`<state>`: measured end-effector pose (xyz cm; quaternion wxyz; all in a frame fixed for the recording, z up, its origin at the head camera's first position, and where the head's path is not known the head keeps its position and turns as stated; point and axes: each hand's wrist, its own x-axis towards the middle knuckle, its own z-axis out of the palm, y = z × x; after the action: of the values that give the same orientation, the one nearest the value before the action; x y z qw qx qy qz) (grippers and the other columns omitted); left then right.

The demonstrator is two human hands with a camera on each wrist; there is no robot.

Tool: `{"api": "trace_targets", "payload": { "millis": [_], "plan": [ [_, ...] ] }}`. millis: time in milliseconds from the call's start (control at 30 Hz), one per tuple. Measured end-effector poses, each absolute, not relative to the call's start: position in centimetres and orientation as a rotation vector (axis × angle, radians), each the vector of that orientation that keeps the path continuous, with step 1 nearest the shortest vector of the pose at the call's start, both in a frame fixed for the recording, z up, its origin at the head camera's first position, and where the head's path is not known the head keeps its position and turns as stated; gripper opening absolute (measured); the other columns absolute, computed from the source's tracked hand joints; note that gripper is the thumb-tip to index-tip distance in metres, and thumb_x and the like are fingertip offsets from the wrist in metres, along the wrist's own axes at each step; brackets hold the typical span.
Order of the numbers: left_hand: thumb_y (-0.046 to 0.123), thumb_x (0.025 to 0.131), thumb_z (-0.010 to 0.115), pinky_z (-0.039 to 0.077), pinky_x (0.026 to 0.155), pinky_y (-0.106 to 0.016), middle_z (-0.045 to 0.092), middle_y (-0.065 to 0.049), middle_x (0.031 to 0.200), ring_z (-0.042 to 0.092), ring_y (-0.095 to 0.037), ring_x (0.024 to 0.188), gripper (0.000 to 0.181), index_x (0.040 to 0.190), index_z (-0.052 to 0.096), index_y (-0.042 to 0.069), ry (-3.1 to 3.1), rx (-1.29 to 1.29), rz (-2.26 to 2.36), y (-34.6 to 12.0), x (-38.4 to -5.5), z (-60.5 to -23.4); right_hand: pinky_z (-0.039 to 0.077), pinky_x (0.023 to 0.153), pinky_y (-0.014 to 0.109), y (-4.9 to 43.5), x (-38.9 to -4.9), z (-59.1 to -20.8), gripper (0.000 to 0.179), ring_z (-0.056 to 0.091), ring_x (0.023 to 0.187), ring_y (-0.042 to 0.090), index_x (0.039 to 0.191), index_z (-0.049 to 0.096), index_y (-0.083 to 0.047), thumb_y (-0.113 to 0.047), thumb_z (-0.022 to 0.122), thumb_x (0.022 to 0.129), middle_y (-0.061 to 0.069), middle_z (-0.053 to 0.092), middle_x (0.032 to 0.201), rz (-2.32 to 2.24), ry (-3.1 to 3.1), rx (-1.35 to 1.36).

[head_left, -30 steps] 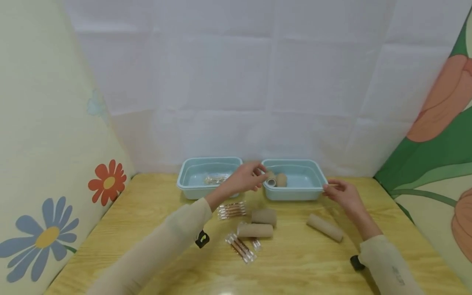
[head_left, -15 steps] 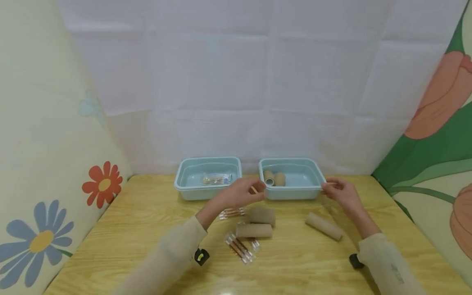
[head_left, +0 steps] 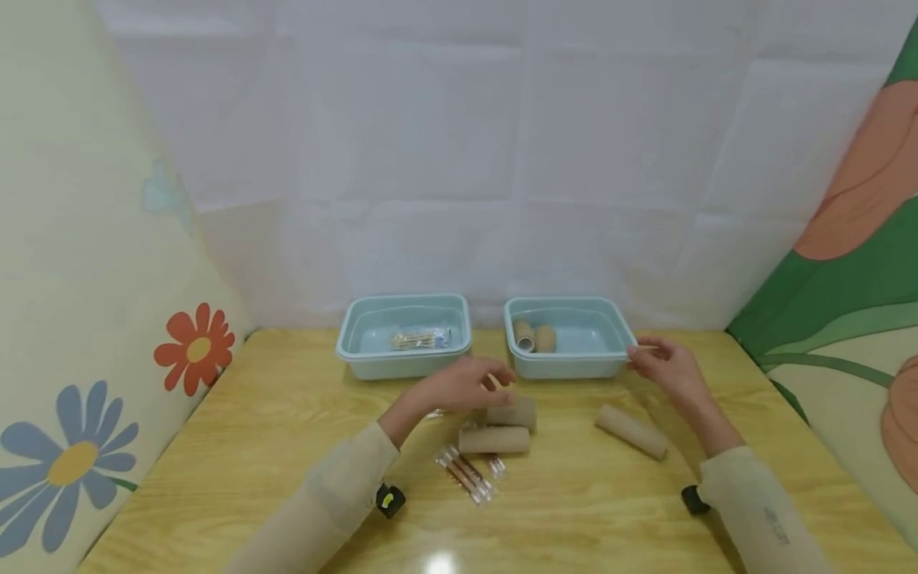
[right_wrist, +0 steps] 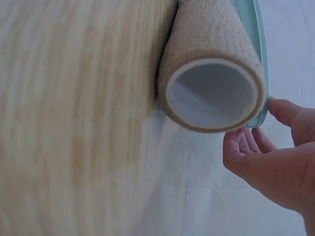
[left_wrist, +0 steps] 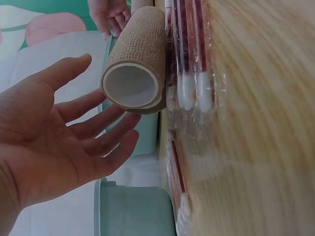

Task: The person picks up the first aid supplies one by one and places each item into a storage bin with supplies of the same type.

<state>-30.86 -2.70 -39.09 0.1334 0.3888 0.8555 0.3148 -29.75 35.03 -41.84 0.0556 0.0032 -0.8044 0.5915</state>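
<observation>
My left hand (head_left: 462, 387) hovers just behind two tan bandage rolls, the nearer roll (head_left: 495, 440) lying in front of the farther roll (head_left: 519, 412). Its fingers are spread and loosely bent, holding nothing, and in the left wrist view the fingertips reach up to a roll's (left_wrist: 140, 44) white-cored end. With thumb and fingers my right hand (head_left: 670, 371) pinches the right corner of the right light-blue plastic bin (head_left: 570, 367). Inside that bin lie two bandage rolls (head_left: 545, 339). A third loose roll (head_left: 631, 432) lies on the table below the right hand.
Packs of red-brown cotton swabs (head_left: 466, 474) in clear wrap lie beside and under the rolls; another is mostly hidden by the left hand. The left light-blue bin (head_left: 390, 367) holds a wrapped swab pack (head_left: 419, 339). A white cloth (head_left: 402, 159) hangs behind the wooden table (head_left: 574, 526).
My left hand has moved back from the right bin's left edge, down toward the loose rolls on the table. The right hand keeps its hold on the bin's corner.
</observation>
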Motion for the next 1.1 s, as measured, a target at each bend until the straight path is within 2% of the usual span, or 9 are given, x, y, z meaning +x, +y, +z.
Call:
{"api": "trace_targets", "payload": {
  "millis": [333, 633, 933, 1100],
  "plan": [
    [0.022, 0.098, 0.068, 0.050, 0.096, -0.038, 0.062, -0.014, 0.133, 0.061, -0.028, 0.117, 0.047, 0.141, 0.058, 0.004, 2.382, 1.098, 0.905, -3.0, -30.6, -39.2, 0.052, 0.095, 0.041, 35.0, -29.7, -41.6, 0.057, 0.070, 0.097, 0.019, 0.141, 0.046, 0.013, -0.023, 0.065, 0.102, 0.026, 0.065, 0.120, 1.821, -2.428, 0.033],
    [0.026, 0.098, 0.070, 0.051, 0.095, -0.038, 0.061, -0.014, 0.133, 0.061, -0.028, 0.117, 0.049, 0.140, 0.059, 0.005, 2.384, 1.073, 0.922, -3.1, -30.9, -39.6, 0.053, 0.094, 0.038, 34.9, -29.6, -41.5, 0.058, 0.070, 0.100, 0.022, 0.142, 0.045, 0.013, -0.024, 0.065, 0.102, 0.029, 0.063, 0.123, 1.808, -2.439, 0.026],
    [0.028, 0.096, 0.073, 0.050, 0.093, -0.033, 0.066, -0.004, 0.126, 0.061, -0.017, 0.109, 0.046, 0.136, 0.064, 0.009, 2.429, 1.085, 0.874, -2.9, -31.1, -40.7, 0.055, 0.089, 0.033, 35.0, -29.2, -41.3, 0.058, 0.070, 0.095, 0.016, 0.142, 0.045, 0.013, -0.024, 0.065, 0.102, 0.021, 0.066, 0.117, 1.807, -2.431, 0.033],
    [0.031, 0.095, 0.075, 0.049, 0.092, -0.030, 0.066, -0.002, 0.125, 0.060, -0.013, 0.106, 0.050, 0.139, 0.062, 0.012, 2.447, 1.065, 0.835, -3.0, -31.1, -40.9, 0.055, 0.090, 0.034, 35.0, -29.0, -41.2, 0.060, 0.070, 0.095, 0.015, 0.143, 0.044, 0.012, -0.026, 0.066, 0.102, 0.020, 0.067, 0.116, 1.810, -2.451, 0.046]
  ]
}}
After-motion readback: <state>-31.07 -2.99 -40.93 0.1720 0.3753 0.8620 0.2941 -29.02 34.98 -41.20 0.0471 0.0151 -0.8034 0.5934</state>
